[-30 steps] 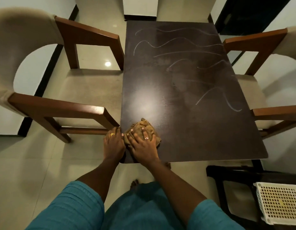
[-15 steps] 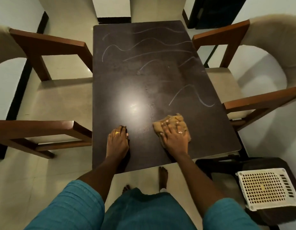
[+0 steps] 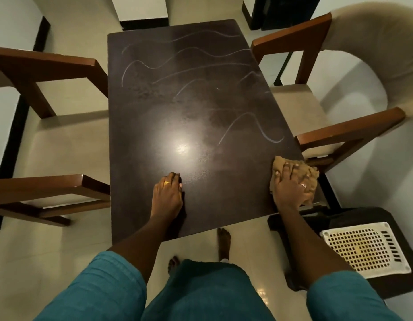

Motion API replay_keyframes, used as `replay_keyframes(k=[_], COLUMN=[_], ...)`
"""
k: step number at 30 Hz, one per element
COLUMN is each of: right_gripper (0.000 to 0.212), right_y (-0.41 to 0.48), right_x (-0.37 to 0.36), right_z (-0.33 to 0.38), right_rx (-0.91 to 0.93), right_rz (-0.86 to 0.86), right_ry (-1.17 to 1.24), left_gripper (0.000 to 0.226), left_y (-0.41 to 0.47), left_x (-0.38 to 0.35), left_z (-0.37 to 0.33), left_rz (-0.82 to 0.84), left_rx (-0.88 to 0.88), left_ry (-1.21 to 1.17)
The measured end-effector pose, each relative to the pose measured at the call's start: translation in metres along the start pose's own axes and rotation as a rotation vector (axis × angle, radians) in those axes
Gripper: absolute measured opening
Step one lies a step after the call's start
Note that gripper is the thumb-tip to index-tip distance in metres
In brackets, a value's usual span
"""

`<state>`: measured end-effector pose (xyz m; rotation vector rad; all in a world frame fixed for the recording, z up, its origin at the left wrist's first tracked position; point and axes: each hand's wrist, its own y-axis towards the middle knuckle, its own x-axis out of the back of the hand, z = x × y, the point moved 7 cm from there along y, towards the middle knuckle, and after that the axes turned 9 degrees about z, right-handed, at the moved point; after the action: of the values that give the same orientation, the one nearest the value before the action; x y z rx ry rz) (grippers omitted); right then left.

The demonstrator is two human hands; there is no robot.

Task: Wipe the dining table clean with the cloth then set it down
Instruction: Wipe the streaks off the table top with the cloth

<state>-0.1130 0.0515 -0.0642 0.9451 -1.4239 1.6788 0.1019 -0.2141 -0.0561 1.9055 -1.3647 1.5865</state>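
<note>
The left hand (image 3: 167,193) lies flat and empty on the near table (image 3: 154,126), bracing. The right hand (image 3: 291,188) presses the cloth (image 3: 311,176) flat under spread fingers at the near right corner, its grip a palm press rather than a pinch. Chalk-like wavy marks (image 3: 249,126) lie beyond, across the middle and far end. To wipe well, keep the palm weighted, sweep in overlapping rows outward, and lean on the left hand for the far edge.
</note>
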Motion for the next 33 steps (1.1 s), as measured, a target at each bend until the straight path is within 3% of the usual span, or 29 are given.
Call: replay_keyframes(k=[3,11,16,18,22,25,30,33], right_gripper=[0.057,0.052,0.052,0.052,0.051,0.051,0.054,0.056], right_y=[-0.027,-0.127,-0.192,-0.197,-0.166,-0.114,-0.012,0.038], right_x=[-0.016,-0.095,-0.140,-0.142,-0.124,-0.087,-0.012,0.026], right_z=[0.032,0.154,0.200,0.204,0.186,0.152,0.055,0.011], right_rx=[0.056,0.461,0.744,0.819,0.758,0.609,0.330,0.263], right_rz=[0.017,0.090,0.266,0.259,0.238,0.167,0.027,-0.072], right_ry=[-0.067,-0.248,-0.414,-0.455,-0.438,-0.333,-0.187,-0.171], left_gripper=[0.041,0.039,0.040,0.040,0.040,0.040,0.039,0.039], left_y=[-0.005,-0.029,-0.040,-0.041,-0.033,-0.017,0.023,0.045], left_x=[0.000,0.005,0.014,0.013,0.012,0.010,0.009,0.008], left_z=[0.008,0.038,0.063,0.070,0.062,0.042,-0.011,-0.037], left_rz=[-0.008,-0.080,-0.057,-0.026,-0.025,-0.039,-0.032,-0.031], left_rx=[0.010,0.073,0.144,0.149,0.152,0.152,0.122,0.117], left_ry=[-0.014,-0.086,-0.070,-0.036,-0.050,-0.069,-0.055,-0.047])
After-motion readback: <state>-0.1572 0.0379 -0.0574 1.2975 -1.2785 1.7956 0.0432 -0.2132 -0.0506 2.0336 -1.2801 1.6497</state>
